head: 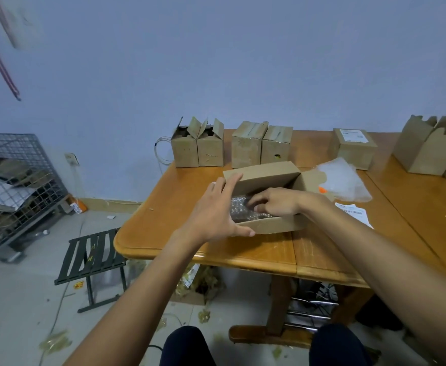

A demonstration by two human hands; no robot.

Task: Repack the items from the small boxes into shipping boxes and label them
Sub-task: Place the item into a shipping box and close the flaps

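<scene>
An open cardboard shipping box [266,174] lies on the wooden table [184,207] in front of me. Inside it sits an item wrapped in bubble wrap [239,210]. My left hand [216,210] holds the box's left end, fingers stretched up to the far flap and thumb on the near wall. My right hand [274,203] reaches into the box, its curled fingers on the bubble-wrapped item. Part of the item is hidden under that hand.
Two small open boxes [198,147] and two closed ones [261,145] line the table's back. A labelled box [353,147], loose bubble wrap [344,180], paper labels [353,211] and more boxes [433,147] sit right. A folding stool [92,257] and wire cage [13,186] stand left.
</scene>
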